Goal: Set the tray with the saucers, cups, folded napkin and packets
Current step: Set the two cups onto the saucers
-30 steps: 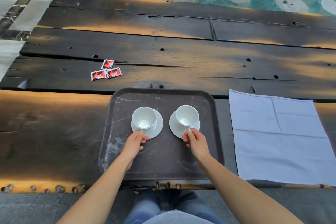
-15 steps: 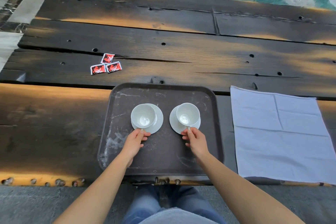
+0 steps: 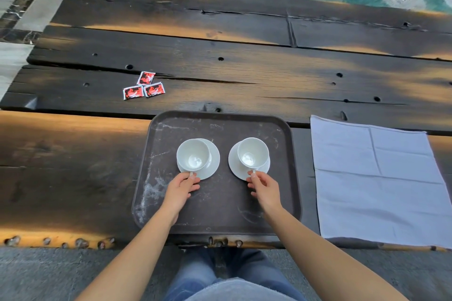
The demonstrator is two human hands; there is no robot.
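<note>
White cups [image 3: 193, 156] are kept seated on saucers [image 3: 214, 157] at the middle of the tray [image 3: 220, 210], unmoved since a second ago, handles pinched by left hand [image 3: 181, 188] and right hand [image 3: 265, 189]; napkin [image 3: 374, 178] and packets [image 3: 144, 87] are left outstanding.

Cups [image 3: 193, 157] on saucers [image 3: 214, 162] on tray [image 3: 220, 203], napkin [image 3: 376, 178], packets [image 3: 144, 87] outside
</note>
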